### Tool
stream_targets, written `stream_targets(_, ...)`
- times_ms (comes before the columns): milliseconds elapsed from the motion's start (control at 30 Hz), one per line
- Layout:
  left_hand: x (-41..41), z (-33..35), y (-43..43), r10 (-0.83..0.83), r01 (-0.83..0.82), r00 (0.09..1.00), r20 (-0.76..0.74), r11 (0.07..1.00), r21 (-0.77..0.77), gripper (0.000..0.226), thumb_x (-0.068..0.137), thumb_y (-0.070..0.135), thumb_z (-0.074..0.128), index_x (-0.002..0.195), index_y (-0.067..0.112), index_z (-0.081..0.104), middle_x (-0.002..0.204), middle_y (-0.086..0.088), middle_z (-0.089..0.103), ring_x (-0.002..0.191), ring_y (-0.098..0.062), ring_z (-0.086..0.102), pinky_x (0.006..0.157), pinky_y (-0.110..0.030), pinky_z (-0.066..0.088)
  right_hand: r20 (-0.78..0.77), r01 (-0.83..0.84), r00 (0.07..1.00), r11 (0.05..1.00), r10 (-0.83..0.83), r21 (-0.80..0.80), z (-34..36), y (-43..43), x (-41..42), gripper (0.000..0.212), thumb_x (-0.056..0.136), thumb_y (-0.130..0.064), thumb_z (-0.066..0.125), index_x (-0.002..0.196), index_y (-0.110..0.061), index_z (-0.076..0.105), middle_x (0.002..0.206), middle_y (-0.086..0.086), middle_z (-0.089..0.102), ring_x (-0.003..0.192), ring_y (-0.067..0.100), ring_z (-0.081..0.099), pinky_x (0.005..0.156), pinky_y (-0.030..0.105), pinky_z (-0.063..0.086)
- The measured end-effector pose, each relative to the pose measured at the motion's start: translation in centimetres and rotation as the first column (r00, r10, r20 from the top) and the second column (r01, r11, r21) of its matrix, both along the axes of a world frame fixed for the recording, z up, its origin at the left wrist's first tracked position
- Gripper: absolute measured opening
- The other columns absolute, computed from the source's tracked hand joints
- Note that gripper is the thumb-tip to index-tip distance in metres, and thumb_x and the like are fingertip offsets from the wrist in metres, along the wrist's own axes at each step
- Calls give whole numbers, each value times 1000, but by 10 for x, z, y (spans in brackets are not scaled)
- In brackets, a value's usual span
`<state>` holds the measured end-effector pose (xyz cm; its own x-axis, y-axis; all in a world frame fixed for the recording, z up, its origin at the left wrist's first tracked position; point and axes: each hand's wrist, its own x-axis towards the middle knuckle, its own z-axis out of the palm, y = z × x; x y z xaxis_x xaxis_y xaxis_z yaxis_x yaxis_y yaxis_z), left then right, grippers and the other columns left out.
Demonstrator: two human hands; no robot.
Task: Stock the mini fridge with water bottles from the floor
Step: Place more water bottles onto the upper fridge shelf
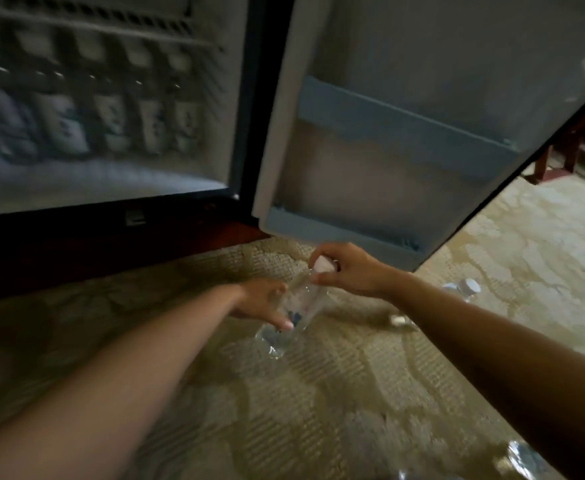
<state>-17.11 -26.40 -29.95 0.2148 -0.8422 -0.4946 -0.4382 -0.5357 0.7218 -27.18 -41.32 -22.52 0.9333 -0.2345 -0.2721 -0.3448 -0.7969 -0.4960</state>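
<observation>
A clear water bottle [293, 311] with a white cap hangs tilted above the carpet, just below the fridge door. My right hand [350, 268] pinches its neck under the cap. My left hand [261, 301] reaches around the bottle's body, its fingers on the label. The mini fridge [104, 181] stands open at upper left, and a row of several bottles [111, 123] lines its back. Its open door [405, 133] carries two shelves with no bottles in them. More bottles lie on the floor at the right [466, 289] and bottom right [523, 459].
Patterned beige carpet [284, 410] covers the floor. A dark wooden base [76, 258] runs under the fridge. Wooden furniture legs [557, 161] stand at far right behind the door. Another bottle cap [398, 320] shows just beyond my right forearm.
</observation>
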Motion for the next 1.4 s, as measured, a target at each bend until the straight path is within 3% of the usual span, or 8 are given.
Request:
stream_targets(200,53,35,82,326,-332,943,-62,930,-158,40,72,30,78,109,22,64,107,5,68,99,-10,64,86,-22,49,242,-35,970,972,-23,231,31,67,78,22,84,-14,68,104,-9,61,85,0,59,71,7,56,61,11,48)
stream_targets(367,90,74,133,597,-594,798,-86,753,-284,35,67,35,81,97,27,65,95,10,68,92,-10,64,76,-24,51,427,-29,896,944,-120,327,55,120,133,38,87,-26,65,122,-18,53,112,7,61,99,21,60,77,29,49)
stream_targets(500,111,106,163,781,-732,622,-56,554,-398,35,72,35,78,101,25,62,87,12,62,80,-6,58,62,-17,44,395,-44,907,900,-146,433,77,160,170,54,87,-31,65,133,-16,42,95,-5,54,92,16,55,79,32,47)
stream_targets(667,136,152,184,888,-764,460,13,403,-503,23,71,37,78,70,30,56,68,15,57,65,-2,55,52,-16,37,341,-136,939,869,-40,475,103,193,205,26,88,-28,62,110,-17,53,94,-1,60,85,14,59,71,26,48)
stream_targets(933,173,200,189,930,-776,362,63,338,-532,33,68,50,76,86,24,67,84,4,69,72,-7,63,58,-21,46,340,-206,940,774,-12,598,149,206,262,22,92,-38,54,108,-23,53,97,0,64,91,18,63,85,39,53)
stream_targets(1033,188,215,189,942,-773,332,50,302,-559,38,68,51,75,90,20,70,87,-1,71,79,-15,68,72,-29,55,355,-198,934,758,-48,622,167,206,281,15,94,-34,53,100,-20,57,92,4,66,78,17,63,74,35,53)
stream_targets(1233,215,233,182,933,-748,361,-8,284,-600,38,73,39,76,100,15,65,102,-5,69,96,-21,66,89,-35,53,273,-35,943,755,-192,654,184,202,329,42,89,-44,56,114,-10,55,101,12,66,93,29,66,89,47,54)
stream_targets(1400,232,219,176,931,-735,365,26,305,-606,38,81,27,70,115,12,61,112,-5,67,94,-16,62,72,-20,48,267,5,935,762,-233,648,183,212,351,44,90,-40,56,117,-6,53,89,12,64,90,33,66,87,50,55)
